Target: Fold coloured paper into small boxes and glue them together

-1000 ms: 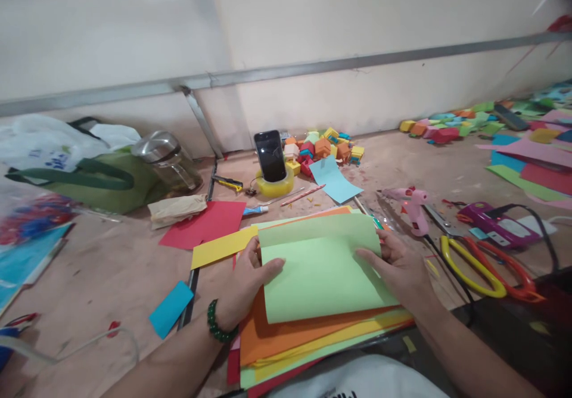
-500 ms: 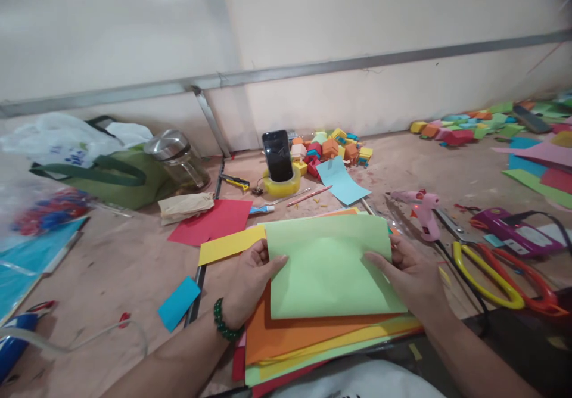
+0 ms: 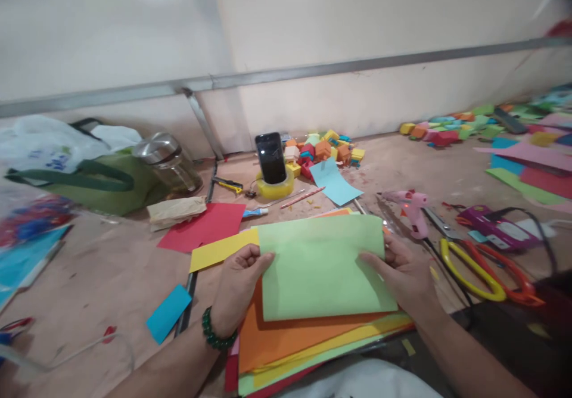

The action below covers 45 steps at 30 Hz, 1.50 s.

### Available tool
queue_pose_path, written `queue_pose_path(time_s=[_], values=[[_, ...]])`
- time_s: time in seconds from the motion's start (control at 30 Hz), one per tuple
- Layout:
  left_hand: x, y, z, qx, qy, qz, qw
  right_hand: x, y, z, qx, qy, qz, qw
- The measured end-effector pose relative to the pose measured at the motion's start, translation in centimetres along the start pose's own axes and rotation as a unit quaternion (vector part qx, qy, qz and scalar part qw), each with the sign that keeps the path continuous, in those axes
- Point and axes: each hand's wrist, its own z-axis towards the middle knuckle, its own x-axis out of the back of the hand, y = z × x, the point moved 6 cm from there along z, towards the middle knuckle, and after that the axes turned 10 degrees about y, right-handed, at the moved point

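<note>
A sheet of light green paper (image 3: 324,273) is held up by its two sides in front of me. My left hand (image 3: 241,282) pinches its left edge, thumb on the front and fingers curled behind. My right hand (image 3: 400,270) grips the right edge the same way. Beneath the sheet lies a stack of coloured paper with an orange sheet (image 3: 272,350) on top and yellow, green and red edges below. By my left hand lie a yellow paper strip (image 3: 218,250) and a small blue paper piece (image 3: 168,313).
A phone (image 3: 271,157) stands in a tape roll (image 3: 273,188) behind the paper, near a heap of paper cubes (image 3: 324,151). To the right lie a pink glue gun (image 3: 413,207), yellow-and-orange-handled scissors (image 3: 473,282) and a purple device (image 3: 498,226). A glass jar (image 3: 172,168) and green bag (image 3: 111,189) stand left.
The view has shifted slightly, so most things appear a little further left. Both hands keep their hold on the green sheet, with almost no other change.
</note>
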Motion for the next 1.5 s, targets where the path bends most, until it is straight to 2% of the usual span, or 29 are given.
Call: queue_pose_path(time_s=[0.13, 0.37, 0.57, 0.7, 0.9, 1.23, 1.33, 1.5], values=[[0.3, 0.6, 0.1, -0.027, 0.017, 0.029, 0.999, -0.3, -0.6, -0.1, 0.005, -0.004, 0.013, 1.0], [1.1, -1.2, 1.5, -0.024, 0.025, 0.044, 0.998, -0.1, 0.1, 0.0, -0.018, -0.012, 0.042, 0.999], [1.2, -1.9, 1.8, -0.042, 0.014, 0.06, 0.997, 0.6, 1.1, 0.3, 0.0, -0.011, 0.04, 0.999], [0.8, -1.7, 1.4, -0.048, -0.001, 0.067, 0.997, 0.7, 1.7, 0.4, -0.038, -0.02, 0.078, 0.996], [0.5, -0.9, 1.0, -0.067, -0.002, 0.071, 0.995, 0.4, 1.2, 0.3, -0.095, -0.026, 0.108, 0.989], [0.4, 0.8, -0.2, -0.072, 0.007, 0.071, 0.995, 0.1, -0.4, 0.1, -0.009, -0.024, 0.019, 1.0], [0.5, 1.0, -0.3, -0.064, 0.013, 0.071, 0.995, -0.3, -0.9, -0.1, -0.008, -0.037, 0.016, 0.999], [0.9, -0.1, 0.7, -0.045, 0.02, 0.053, 0.997, -0.6, -0.9, -0.1, -0.029, -0.054, 0.056, 0.997]])
